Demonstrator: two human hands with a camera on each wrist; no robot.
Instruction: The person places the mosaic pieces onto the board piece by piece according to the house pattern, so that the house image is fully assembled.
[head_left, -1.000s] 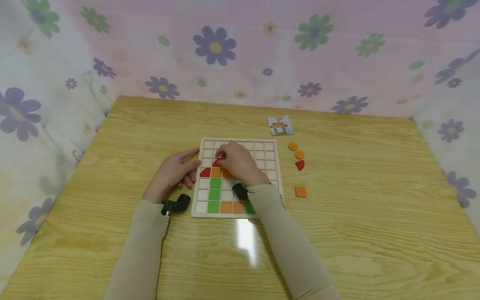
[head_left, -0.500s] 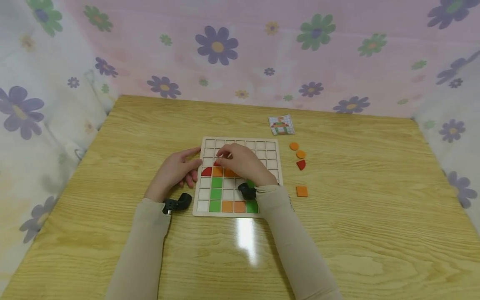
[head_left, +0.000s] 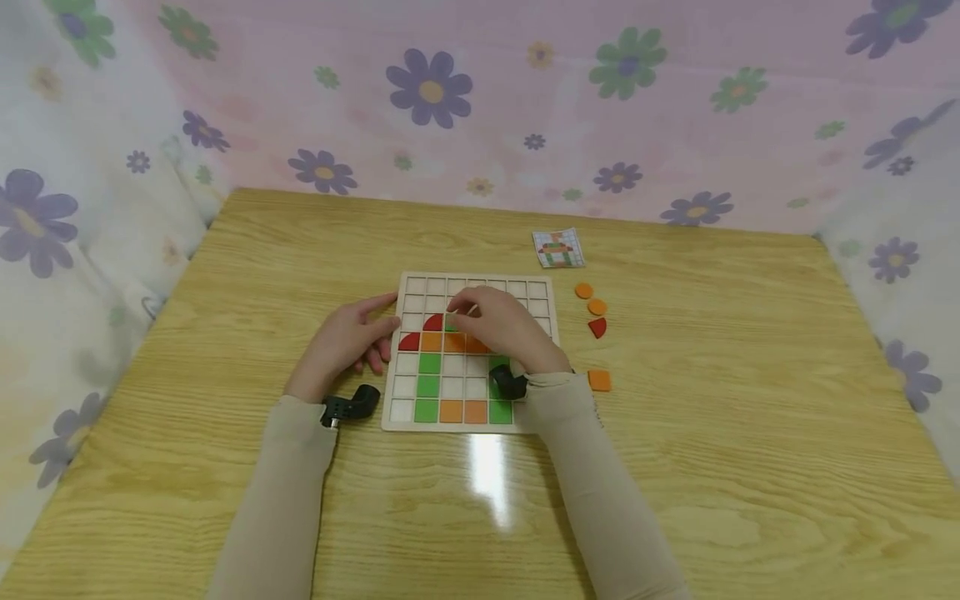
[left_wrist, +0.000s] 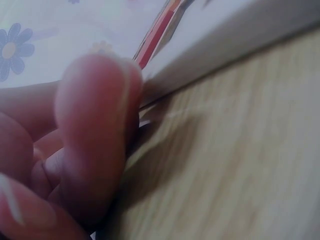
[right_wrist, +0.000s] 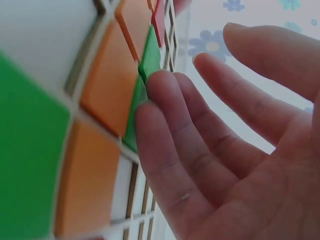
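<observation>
A wooden grid board (head_left: 435,427) lies on the table, partly filled with coloured tiles. My left hand (head_left: 345,343) rests at its left edge, fingers relaxed and thumb at the rim; in the left wrist view a fingertip (left_wrist: 100,95) is close to the board's side. Over the upper middle is my right hand (head_left: 498,323), hiding several cells. In the right wrist view its lower fingertips (right_wrist: 162,82) are right at green tiles (right_wrist: 150,55), while the thumb and index stay apart, pinching nothing. Two red quarter-circle tiles (head_left: 433,322) and a row of orange square tiles (head_left: 432,342) sit in the grid.
Right of the board lie two orange round tiles (head_left: 583,291), a red quarter-circle tile (head_left: 597,327) and an orange square tile (head_left: 600,381). A small printed pattern card (head_left: 558,248) is behind them. Flowered cloth (head_left: 480,100) hangs around the table.
My right hand has slid rightward along the board, uncovering the upper red quarter-circle tile and part of a green tile beside it. The left hand has stayed at the board's edge.
</observation>
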